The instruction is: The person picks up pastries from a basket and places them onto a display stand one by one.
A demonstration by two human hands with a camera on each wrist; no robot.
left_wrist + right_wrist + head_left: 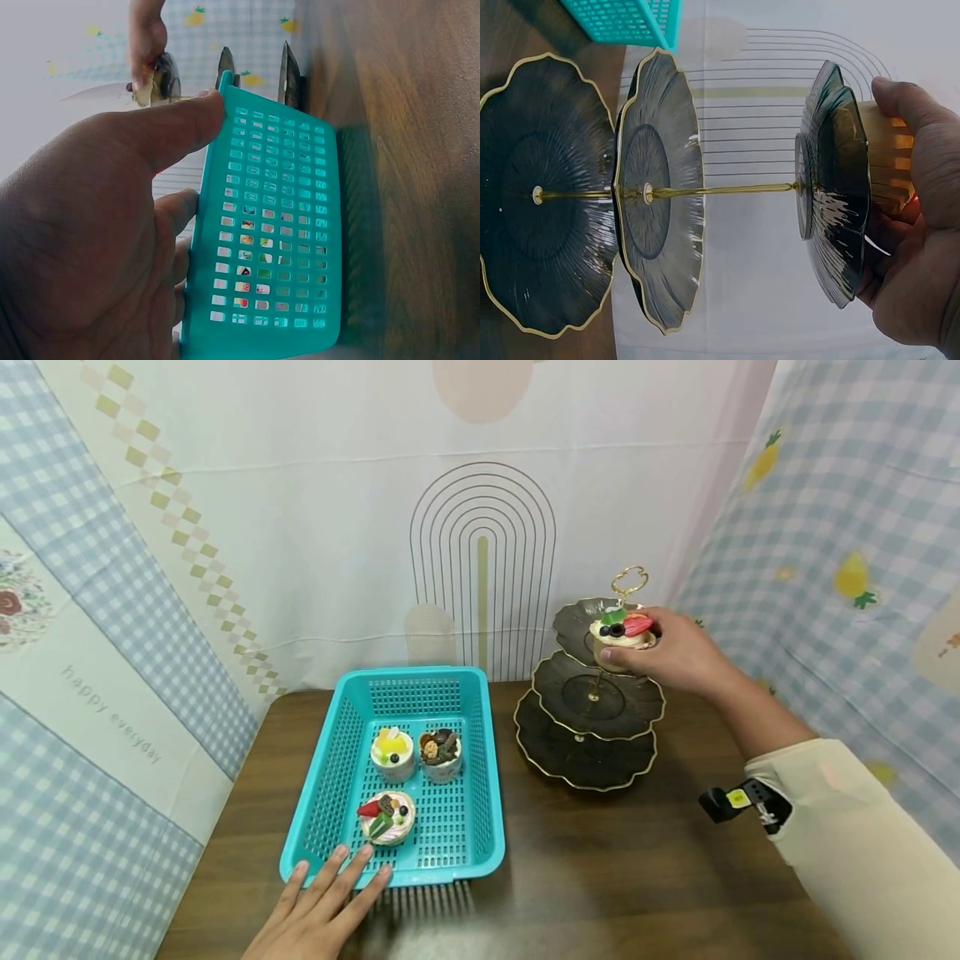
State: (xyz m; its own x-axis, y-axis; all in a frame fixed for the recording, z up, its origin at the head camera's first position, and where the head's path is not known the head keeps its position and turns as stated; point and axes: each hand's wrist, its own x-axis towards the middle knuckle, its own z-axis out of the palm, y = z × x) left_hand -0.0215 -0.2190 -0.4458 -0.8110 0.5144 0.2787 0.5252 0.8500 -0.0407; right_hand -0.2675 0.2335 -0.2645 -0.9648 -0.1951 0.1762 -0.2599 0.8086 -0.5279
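A teal slotted basket [480, 752] sits on the dark wooden table [600, 877] with three cupcakes inside: a yellow-topped one [392, 752], a chocolate one [440, 753] and a strawberry one [387, 817]. My left hand [341, 870] lies with straight fingers over the basket's front rim [277, 225]; its thumb [165, 127] touches that rim. My right hand [667, 647] grips a fruit-topped cupcake [621, 631] at the top plate [840, 187] of a black, gold-edged three-tier stand [588, 727]. In the right wrist view its gold wrapper [889, 165] shows inside my right hand [919, 240].
The stand's middle tier [656, 195] and bottom tier [547, 195] hold nothing. Patterned fabric walls close in behind and on both sides. The table's front edge is close to my left hand. Bare wood lies between basket and stand.
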